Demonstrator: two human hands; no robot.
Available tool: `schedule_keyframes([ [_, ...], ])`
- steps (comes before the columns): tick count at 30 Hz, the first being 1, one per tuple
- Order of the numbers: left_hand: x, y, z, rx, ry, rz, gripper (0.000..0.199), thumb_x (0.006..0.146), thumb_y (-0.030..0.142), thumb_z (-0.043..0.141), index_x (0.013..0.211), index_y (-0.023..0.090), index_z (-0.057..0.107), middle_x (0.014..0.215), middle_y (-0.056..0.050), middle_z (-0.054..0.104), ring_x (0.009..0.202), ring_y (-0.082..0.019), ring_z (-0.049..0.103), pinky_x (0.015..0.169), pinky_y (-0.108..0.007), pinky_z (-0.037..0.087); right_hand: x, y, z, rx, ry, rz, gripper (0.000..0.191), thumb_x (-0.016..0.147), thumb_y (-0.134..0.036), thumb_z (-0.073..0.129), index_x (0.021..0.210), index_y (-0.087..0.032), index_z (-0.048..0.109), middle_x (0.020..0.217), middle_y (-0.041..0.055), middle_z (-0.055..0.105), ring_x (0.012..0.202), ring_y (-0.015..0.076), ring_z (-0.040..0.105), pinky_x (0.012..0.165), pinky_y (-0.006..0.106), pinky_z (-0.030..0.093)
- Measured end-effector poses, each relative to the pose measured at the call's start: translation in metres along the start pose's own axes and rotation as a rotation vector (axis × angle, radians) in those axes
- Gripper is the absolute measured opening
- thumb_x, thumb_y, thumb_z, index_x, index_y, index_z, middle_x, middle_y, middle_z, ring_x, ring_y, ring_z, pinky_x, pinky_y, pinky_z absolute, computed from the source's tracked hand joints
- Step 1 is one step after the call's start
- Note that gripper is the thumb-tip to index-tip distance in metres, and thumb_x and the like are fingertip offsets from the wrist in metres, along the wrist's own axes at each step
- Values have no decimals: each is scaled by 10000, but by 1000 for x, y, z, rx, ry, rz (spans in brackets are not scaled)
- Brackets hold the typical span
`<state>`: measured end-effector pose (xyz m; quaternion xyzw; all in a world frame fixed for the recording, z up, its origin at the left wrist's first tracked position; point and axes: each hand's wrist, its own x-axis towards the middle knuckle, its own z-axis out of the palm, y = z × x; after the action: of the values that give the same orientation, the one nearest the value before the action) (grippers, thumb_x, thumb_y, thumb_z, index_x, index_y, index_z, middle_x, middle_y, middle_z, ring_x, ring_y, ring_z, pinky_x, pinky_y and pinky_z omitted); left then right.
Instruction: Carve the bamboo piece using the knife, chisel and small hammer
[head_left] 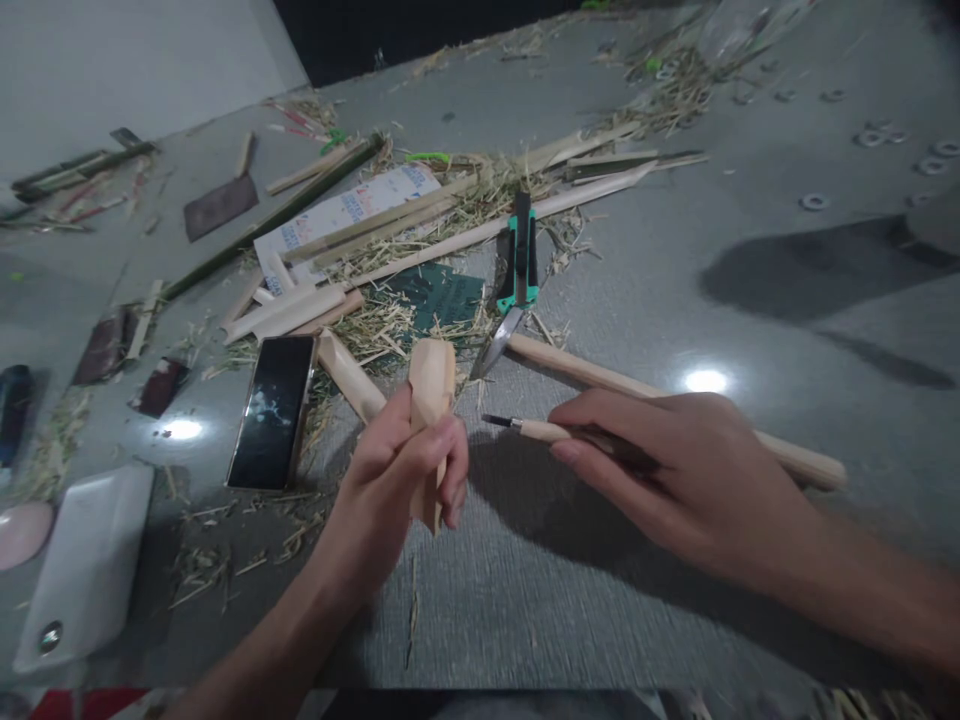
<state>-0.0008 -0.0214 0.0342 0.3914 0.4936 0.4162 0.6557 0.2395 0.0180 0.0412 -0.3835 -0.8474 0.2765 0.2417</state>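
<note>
My left hand (405,455) is closed around a short pale piece of split bamboo (432,378), held upright with its rounded end up. In my right hand (675,460) is a carving chisel (541,430) with a light wooden handle, pinched between thumb and fingers. Its dark blade points left toward the bamboo piece, with a gap between the two. Behind the chisel lies a folding saw or knife with a green and black handle (519,255), its metal blade angled down to the left. A round wooden stick (799,460) passes beneath my right hand.
A smartphone (271,412) lies left of my left hand. Beyond it are bamboo strips (296,312), shavings (382,335), a green sandpaper sheet (439,292) and a printed white sheet (349,210). A white case (94,560) is at lower left. Several metal rings (814,202) lie at right.
</note>
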Motion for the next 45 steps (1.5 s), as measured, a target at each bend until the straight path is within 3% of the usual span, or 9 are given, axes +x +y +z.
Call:
schedule_keyframes([
  [10,2,6,4,-64,3,-96,131,1061,373,514,1077,243,504,629,65,566,464,-96,506,447,-181,426,0,1,0,34,31,1,192,1112,-282,524,1000,-200,657,662,-52,611,522,78,539,516,237,345],
  [16,2,5,1,-150,-131,-189,442,1031,386,560,1436,263,431,618,56,603,421,-124,514,379,-178,382,-1,0,-1,31,75,49,190,1121,-249,466,953,-236,555,612,-72,489,470,97,417,466,260,300],
  [19,3,6,2,-157,-137,-182,469,1026,381,569,1452,235,440,611,50,600,432,-122,505,412,-192,408,-1,0,-2,40,66,45,189,1118,-249,468,941,-245,533,603,-79,464,464,97,404,464,264,295],
  [23,2,8,2,-106,-118,-144,324,1043,378,556,1325,219,541,644,36,593,494,-114,496,479,-204,434,0,-1,0,57,57,45,116,1109,-242,474,1028,-247,557,625,-76,500,478,108,443,470,275,305],
  [28,1,5,2,-63,-68,-12,195,1053,326,550,1229,243,544,801,9,647,670,-142,596,640,-256,503,-1,-1,-3,214,102,153,55,1075,-295,559,1066,-272,510,740,-49,561,574,132,485,511,283,361],
  [32,1,3,3,-130,-33,119,80,1039,264,571,1113,239,551,855,0,635,773,-155,590,753,-296,508,-1,4,-10,388,159,234,81,1002,-351,717,1035,-304,660,854,-15,651,669,157,560,532,297,400],
  [36,2,2,4,-109,9,249,18,1030,248,582,1019,238,591,885,-9,606,846,-170,560,815,-319,492,0,11,-11,631,187,278,88,951,-347,801,1035,-334,779,850,-23,690,578,119,511,439,273,328],
  [40,4,-2,8,49,106,397,144,1034,336,609,925,243,606,886,-26,591,852,-196,564,853,-370,520,4,4,-6,731,235,198,27,954,-317,801,954,-290,803,912,-15,719,581,87,512,465,245,373],
  [45,5,-11,9,160,201,549,286,1010,495,656,873,249,610,936,-46,585,920,-220,572,900,-407,545,4,-16,2,534,248,78,99,1032,-325,677,1046,-248,738,1000,22,716,651,112,544,534,261,429],
])
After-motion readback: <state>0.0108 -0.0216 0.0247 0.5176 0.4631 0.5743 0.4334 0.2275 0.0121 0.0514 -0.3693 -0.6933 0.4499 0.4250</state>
